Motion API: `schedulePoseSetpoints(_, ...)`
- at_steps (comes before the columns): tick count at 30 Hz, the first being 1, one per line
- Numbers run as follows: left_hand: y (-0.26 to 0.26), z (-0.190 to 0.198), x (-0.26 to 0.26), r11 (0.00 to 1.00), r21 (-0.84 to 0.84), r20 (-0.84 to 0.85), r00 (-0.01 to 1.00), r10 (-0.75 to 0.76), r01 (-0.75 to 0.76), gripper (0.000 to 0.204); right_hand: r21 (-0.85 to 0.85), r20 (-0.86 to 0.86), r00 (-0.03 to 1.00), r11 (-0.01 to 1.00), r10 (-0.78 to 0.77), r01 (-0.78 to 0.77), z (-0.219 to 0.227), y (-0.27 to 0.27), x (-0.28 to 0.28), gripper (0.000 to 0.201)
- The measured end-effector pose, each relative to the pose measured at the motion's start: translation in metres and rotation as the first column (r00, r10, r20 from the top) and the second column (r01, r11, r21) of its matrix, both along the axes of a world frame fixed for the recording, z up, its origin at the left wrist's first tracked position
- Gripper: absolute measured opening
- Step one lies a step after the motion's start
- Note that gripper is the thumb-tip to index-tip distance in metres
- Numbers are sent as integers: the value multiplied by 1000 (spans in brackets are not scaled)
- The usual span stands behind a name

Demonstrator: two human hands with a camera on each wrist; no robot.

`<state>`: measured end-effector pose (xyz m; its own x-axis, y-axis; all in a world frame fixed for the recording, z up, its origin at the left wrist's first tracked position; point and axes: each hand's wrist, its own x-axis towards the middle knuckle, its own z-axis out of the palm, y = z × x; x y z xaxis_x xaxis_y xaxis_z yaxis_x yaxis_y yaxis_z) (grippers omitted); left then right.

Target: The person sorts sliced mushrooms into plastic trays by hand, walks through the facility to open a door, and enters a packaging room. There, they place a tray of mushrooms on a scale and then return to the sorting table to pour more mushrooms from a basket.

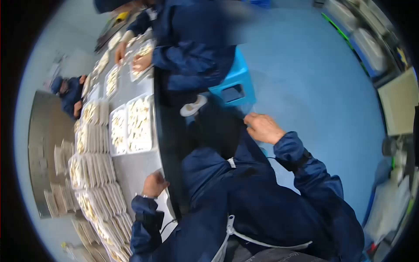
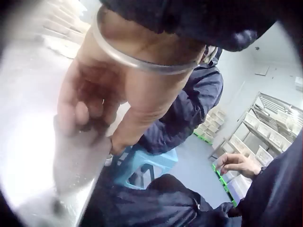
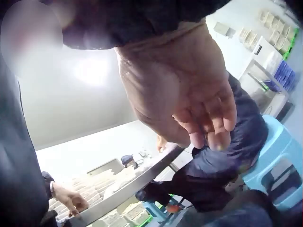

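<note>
Clearly nearer the loose, empty left hand than the loose, empty right hand: filled trays.

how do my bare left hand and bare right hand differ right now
The bare left hand is at the edge of the shiny grey metal table, while the bare right hand is held out over the blue floor. The left hand has a silver metal bangle at its wrist; the right hand shows none. Both look empty, with fingers loosely bent.
</note>
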<state>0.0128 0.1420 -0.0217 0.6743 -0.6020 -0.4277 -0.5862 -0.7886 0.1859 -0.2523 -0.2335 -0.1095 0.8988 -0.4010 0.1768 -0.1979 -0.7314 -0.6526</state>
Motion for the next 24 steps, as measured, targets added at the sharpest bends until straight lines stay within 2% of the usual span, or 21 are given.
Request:
schedulePoseSetpoints(1, 3, -5, 5, 999, -30, -22, 1000, 14, -15, 27, 1, -19, 1000, 1000, 18, -18, -7, -4, 2, 19)
schedulePoseSetpoints(2, 5, -7, 8, 999, -40, -49, 999, 8, -10, 28, 23, -112, 993, 999, 25, -22, -3, -3, 2, 18)
schedulePoseSetpoints(3, 3, -3, 4, 999, -46, -68, 998, 16, -20, 30, 42, -80, 996, 998, 49, -45, -3, -5, -1, 18)
schedulePoseSetpoints(7, -3, 5, -4, 1000, -18, -42, 999, -18, 17, 29, 92, -156, 987, 996, 38, -24, -8, -11, 2, 19)
schedulePoseSetpoints(8, -10, 12, -8, 998, -53, -87, 996, 23, -27, 28, 101, -149, 987, 994, 53, -38, -5, -12, 4, 19)
schedulePoseSetpoints(9, -17, 21, -13, 1000, -3, -64, 998, 29, -29, 28, 128, -120, 990, 990, 68, -52, 1, -16, 5, 20)
schedulePoseSetpoints(11, -5, 5, -6, 995, 1, -73, 993, 96, -96, 29, 151, -161, 987, 988, -6, 30, 1, -24, 12, 23)
schedulePoseSetpoints(15, -16, 21, -18, 992, 8, -67, 990, 128, -128, 30, 232, -173, 983, 967, -64, 103, -10, -50, 23, 19)
schedulePoseSetpoints(18, -26, 25, -17, 990, 75, -88, 988, 124, -117, 34, 278, -222, 975, 958, -4, 67, -17, -56, 45, 18)
schedulePoseSetpoints(21, -29, 28, -21, 990, 21, -48, 989, 140, -140, 27, 330, -251, 965, 944, 74, 13, -18, -65, 78, 17)
schedulePoseSetpoints(24, -32, 29, -24, 985, 21, -64, 983, 171, -170, 30, 332, -294, 941, 941, 166, -62, -8, -86, 118, 16)
